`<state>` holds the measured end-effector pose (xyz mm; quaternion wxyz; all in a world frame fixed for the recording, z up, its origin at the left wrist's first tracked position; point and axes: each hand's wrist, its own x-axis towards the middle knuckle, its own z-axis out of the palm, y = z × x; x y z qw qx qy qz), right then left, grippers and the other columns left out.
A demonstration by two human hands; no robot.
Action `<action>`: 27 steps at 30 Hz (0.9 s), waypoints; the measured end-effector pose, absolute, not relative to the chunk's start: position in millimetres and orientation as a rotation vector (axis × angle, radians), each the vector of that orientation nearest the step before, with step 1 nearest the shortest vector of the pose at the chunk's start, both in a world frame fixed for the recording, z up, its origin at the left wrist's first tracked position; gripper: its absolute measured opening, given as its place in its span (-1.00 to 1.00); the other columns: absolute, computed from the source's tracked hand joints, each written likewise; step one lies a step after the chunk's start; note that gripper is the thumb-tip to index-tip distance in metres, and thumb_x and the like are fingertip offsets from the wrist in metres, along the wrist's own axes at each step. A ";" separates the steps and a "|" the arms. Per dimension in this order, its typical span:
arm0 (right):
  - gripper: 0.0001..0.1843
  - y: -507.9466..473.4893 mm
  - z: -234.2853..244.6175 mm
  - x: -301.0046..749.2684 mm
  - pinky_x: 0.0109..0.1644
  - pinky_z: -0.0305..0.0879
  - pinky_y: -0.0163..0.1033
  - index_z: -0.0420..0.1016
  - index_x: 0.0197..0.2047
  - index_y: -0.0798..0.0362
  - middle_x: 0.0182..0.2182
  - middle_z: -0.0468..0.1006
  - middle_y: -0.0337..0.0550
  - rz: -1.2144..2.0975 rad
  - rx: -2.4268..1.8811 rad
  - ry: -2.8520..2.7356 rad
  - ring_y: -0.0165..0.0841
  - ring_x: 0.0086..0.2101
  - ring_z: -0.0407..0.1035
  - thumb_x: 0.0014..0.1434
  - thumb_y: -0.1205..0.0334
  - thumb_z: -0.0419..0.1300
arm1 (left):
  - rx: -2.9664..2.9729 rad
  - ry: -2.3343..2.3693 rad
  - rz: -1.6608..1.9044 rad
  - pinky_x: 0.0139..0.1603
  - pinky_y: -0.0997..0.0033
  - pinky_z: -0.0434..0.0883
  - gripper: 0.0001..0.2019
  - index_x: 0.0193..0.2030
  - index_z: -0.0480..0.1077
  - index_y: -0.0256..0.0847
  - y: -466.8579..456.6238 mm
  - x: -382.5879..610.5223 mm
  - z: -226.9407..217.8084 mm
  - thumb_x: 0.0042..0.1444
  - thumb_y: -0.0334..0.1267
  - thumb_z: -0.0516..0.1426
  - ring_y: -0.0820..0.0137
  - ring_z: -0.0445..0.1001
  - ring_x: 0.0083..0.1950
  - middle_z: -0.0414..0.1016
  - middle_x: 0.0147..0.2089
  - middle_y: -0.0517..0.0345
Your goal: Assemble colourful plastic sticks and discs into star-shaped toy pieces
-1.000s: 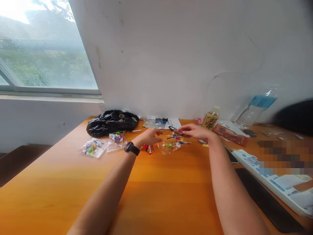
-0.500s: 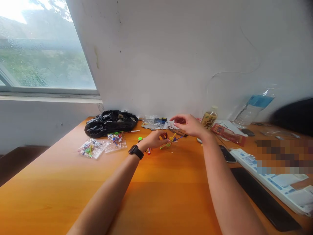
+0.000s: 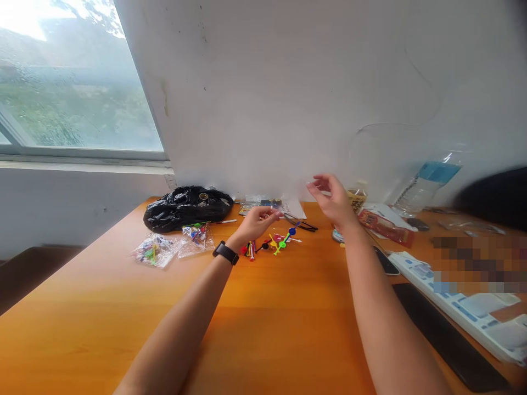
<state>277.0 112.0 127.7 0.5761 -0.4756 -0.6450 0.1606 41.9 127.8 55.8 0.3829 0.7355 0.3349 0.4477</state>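
Observation:
My left hand [image 3: 259,222], with a black watch [image 3: 226,253] on its wrist, hovers just above and behind a small group of plastic pieces. Its thumb and fingertips come together; whether anything thin is between them I cannot make out. Raised further back on the right, my right hand [image 3: 332,202] has its thumb and fingers apart and nothing visible in it. On the table below lie thin coloured plastic pieces with round discs: a green and yellow piece [image 3: 281,245], a blue piece [image 3: 292,232], a black piece [image 3: 264,246] and a red and white bunch [image 3: 251,250].
Two clear bags of coloured parts [image 3: 154,250] lie left, before a black plastic bag [image 3: 187,209]. Dark-framed glasses [image 3: 307,225] rest behind the pieces. At right are a drink bottle [image 3: 357,196], a red packet [image 3: 385,226], a phone [image 3: 387,262], a white keyboard [image 3: 457,304] and a dark pad [image 3: 448,337].
The coloured pieces, earlier at my left fingers, now lie on the table. My left hand has risen slightly away from them. My right hand has moved up and to the right.

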 end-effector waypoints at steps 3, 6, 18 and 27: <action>-0.40 115.8 115.6 277.8 0.14 0.45 0.01 0.33 0.00 -0.11 -0.04 0.59 -0.12 0.737 -1.044 -1.497 -0.19 0.03 0.50 0.07 -0.21 0.46 | 1.680 0.847 1.263 -0.13 0.40 0.38 -0.55 -0.12 0.65 -0.28 127.7 42.3 61.1 0.22 0.14 0.27 0.32 0.55 -0.15 0.67 -0.18 0.00; -0.39 115.1 109.0 271.9 0.01 0.49 -0.05 0.33 -0.07 -0.09 -0.08 0.61 -0.16 1.024 -0.958 -1.560 -0.25 -0.12 0.54 -0.02 -0.11 0.53 | 1.484 0.843 1.352 -0.18 0.44 0.38 -0.56 -0.03 0.61 -0.27 125.4 39.5 67.7 0.14 0.06 0.35 0.35 0.56 -0.16 0.67 -0.16 -0.01; -0.77 132.0 92.1 254.8 -0.31 0.25 -0.31 0.70 -0.36 0.07 -0.34 0.65 -0.15 1.033 -1.081 -1.364 -0.44 -0.40 0.30 -0.13 0.28 0.26 | 1.490 1.080 1.241 -0.32 0.47 0.32 -0.63 -0.20 0.59 -0.27 132.9 3.5 75.6 0.13 0.05 0.31 0.44 0.46 -0.33 0.65 -0.24 0.00; -0.90 151.1 59.1 253.8 -0.53 0.12 -0.37 0.50 -0.61 0.09 -0.63 0.42 -0.23 1.139 -1.212 -1.215 -0.48 -0.58 0.20 -0.16 0.35 0.16 | 1.784 1.310 1.086 -0.27 0.39 0.34 -0.68 -0.24 0.61 -0.26 143.2 -19.5 63.3 0.18 0.00 0.24 0.30 0.53 -0.25 0.67 -0.24 -0.02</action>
